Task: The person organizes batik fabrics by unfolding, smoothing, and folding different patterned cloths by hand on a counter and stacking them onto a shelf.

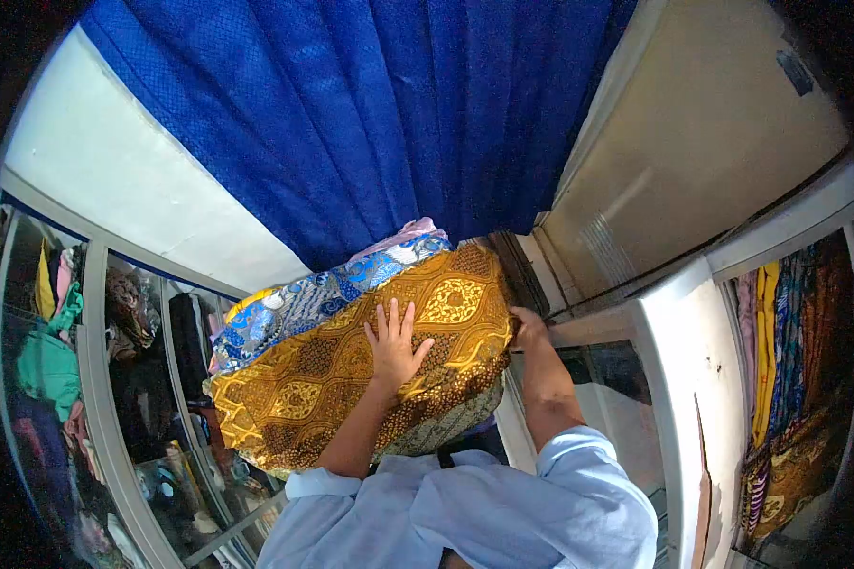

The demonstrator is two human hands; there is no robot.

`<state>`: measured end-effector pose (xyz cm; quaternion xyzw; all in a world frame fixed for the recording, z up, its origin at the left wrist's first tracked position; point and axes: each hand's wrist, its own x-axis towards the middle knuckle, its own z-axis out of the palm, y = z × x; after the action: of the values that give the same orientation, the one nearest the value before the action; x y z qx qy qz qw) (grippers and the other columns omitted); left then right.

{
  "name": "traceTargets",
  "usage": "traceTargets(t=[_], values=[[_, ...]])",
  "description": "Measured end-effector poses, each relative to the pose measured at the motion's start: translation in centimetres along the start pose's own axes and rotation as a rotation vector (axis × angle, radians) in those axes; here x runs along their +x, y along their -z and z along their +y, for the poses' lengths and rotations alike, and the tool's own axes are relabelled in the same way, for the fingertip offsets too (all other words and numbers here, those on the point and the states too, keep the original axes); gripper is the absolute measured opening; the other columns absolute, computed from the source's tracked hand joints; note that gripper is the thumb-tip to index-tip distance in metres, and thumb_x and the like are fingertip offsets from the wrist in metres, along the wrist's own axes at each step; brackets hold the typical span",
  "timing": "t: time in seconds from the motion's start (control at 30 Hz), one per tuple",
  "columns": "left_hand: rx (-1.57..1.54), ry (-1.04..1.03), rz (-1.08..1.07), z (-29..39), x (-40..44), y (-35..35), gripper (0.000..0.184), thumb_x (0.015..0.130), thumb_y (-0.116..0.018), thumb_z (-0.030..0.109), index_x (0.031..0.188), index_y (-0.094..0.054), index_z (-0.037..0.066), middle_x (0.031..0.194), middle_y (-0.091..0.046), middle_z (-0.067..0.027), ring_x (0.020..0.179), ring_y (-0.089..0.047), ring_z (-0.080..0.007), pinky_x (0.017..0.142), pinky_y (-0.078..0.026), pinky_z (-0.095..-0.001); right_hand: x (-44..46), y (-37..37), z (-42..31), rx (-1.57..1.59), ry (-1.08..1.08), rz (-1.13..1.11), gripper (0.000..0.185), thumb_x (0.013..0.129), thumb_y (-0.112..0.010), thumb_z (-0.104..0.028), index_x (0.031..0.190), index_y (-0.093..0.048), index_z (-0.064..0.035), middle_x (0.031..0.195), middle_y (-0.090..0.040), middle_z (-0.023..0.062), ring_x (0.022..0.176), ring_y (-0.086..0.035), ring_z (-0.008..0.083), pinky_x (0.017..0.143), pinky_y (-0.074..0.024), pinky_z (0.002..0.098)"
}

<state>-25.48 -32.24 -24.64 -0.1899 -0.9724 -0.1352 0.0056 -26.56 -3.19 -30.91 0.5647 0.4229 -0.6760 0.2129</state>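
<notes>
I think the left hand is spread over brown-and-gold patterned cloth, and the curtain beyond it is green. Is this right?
Not quite: the curtain is blue, as the head view shows. The left hand is spread over brown-and-gold patterned cloth.

Blue curtain [380, 114], glass cab [96, 313] w/ clothes [52, 365]

Blue curtain [380, 114] at 12 o'clock looked cloth, fine-textured, faintly sheened. Brown-gold fabric [351, 365] at dial's centre was printed cloth, matt, softly creased. Pale-blue shirt [503, 503] at 6 o'clock was plain matt cloth. Cabinet frame [106, 370] at 8 o'clock looked smooth, metallic. Beige panel [702, 142] at 2 o'clock was smooth, slightly glossy.
</notes>
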Motion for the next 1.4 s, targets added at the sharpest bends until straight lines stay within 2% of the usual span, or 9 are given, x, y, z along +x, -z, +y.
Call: traceTargets(t=[0.33,0.57,0.67,0.8,0.9,1.03,1.1,1.17,1.4], values=[[0.028,0.001,-0.041,-0.2,0.1,-0.5,0.077,0.082,-0.05,0.054,0.141,-0.019,0.016,0.145,-0.013,-0.0165,0.132,-0.01,-0.0417,0.098,-0.013,-0.0664,8.6,0.5,-1.2,0.396,0.23,0.146,0.052,0.084,-0.052,-0.01,0.132,-0.033,-0.0007,0.129,-0.037,0.0169,0.101,-0.047,0.0277,0.087,-0.0421,0.0385],[0.033,0.002,-0.054,-0.3,0.1,-0.6,0.076,0.083,-0.048,0.054,0.141,-0.018,0.015,0.146,-0.011,-0.0162,0.133,-0.009,-0.0416,0.099,-0.012,-0.0663,-2.1,-1.2,-2.7,0.789,0.524,-0.326,0.035,0.083,-0.059,-0.016,0.114,-0.051,-0.0028,0.127,-0.042,0.0141,0.11,-0.046,0.0284,0.088,-0.0414,0.0459],[0.028,-0.001,-0.057,-0.4,0.1,-0.8,0.075,0.084,-0.046,0.054,0.141,-0.018,0.014,0.146,-0.012,-0.0172,0.132,-0.009,-0.0432,0.098,-0.01,-0.0669,-7.7,-3.6,-3.9,0.471,0.574,-0.109,0.045,0.079,-0.063,-0.034,0.113,-0.054,-0.0062,0.123,-0.048,0.0105,0.108,-0.047,0.0248,0.09,-0.0372,0.0466],[0.055,0.047,-0.119,0.4,0.4,0.1,0.073,0.086,-0.043,0.052,0.14,-0.018,0.011,0.145,-0.015,-0.0185,0.132,-0.01,-0.0429,0.101,-0.01,-0.0626,-11.9,-6.0,-3.0,-0.158,0.848,0.074,0.029,0.084,-0.056,-0.018,0.105,-0.056,0.0016,0.112,-0.057,0.0159,0.107,-0.051,0.0262,0.094,-0.0355,0.0383],[-0.215,-0.017,0.036,-0.1,1.7,-0.8,0.073,0.087,-0.041,0.051,0.141,-0.015,0.008,0.144,-0.018,-0.0193,0.132,-0.011,-0.0419,0.106,-0.01,-0.0546,-5.2,-7.9,-0.2,-0.78,1.699,0.436,0.02,0.074,-0.054,-0.003,0.093,-0.057,0.0035,0.096,-0.06,0.021,0.089,-0.056,0.0362,0.08,-0.0443,0.0439],[-1.745,0.469,0.019,1.3,3.7,1.5,0.079,0.087,-0.032,0.06,0.141,-0.011,0.006,0.143,-0.021,-0.0188,0.132,-0.018,-0.0366,0.105,-0.023,-0.0491,-8.1,-10.3,4.7,-1.273,1.639,0.415,0.018,0.067,-0.06,-0.012,0.083,-0.063,-0.0033,0.078,-0.06,0.0175,0.078,-0.056,0.0342,0.077,-0.0428,0.0419],[-1.989,0.693,0.053,0.1,3.2,2.3,0.092,0.079,-0.028,0.073,0.139,-0.016,0.004,0.137,-0.029,-0.0239,0.123,-0.037,-0.0329,0.097,-0.037,-0.0442,-9.9,-10.0,6.5,-1.395,1.875,0.549,0.013,0.068,-0.061,-0.015,0.078,-0.063,-0.0071,0.074,-0.059,0.0147,0.078,-0.055,0.0308,0.078,-0.0403,0.0427],[-2.299,0.651,0.067,-2.5,2.9,0.7,0.077,0.084,-0.032,0.065,0.133,-0.032,0.005,0.13,-0.042,-0.0171,0.112,-0.048,-0.0302,0.095,-0.04,-0.0444,-9.7,-9.9,7.1,-1.528,1.635,0.286,0.02,0.065,-0.063,-0.014,0.084,-0.061,-0.0061,0.082,-0.058,0.0158,0.081,-0.055,0.0315,0.081,-0.0392,0.0446],[-2.44,0.691,0.017,-3.4,1.5,0.0,0.049,0.089,-0.038,0.046,0.121,-0.047,0.009,0.117,-0.054,-0.0094,0.103,-0.053,-0.0264,0.087,-0.046,-0.0442,-13.9,-10.1,7.8,-1.442,1.72,0.186,0.039,0.068,-0.068,-0.031,0.096,-0.058,-0.0063,0.088,-0.059,0.0155,0.096,-0.053,0.0327,0.088,-0.0357,0.046]])
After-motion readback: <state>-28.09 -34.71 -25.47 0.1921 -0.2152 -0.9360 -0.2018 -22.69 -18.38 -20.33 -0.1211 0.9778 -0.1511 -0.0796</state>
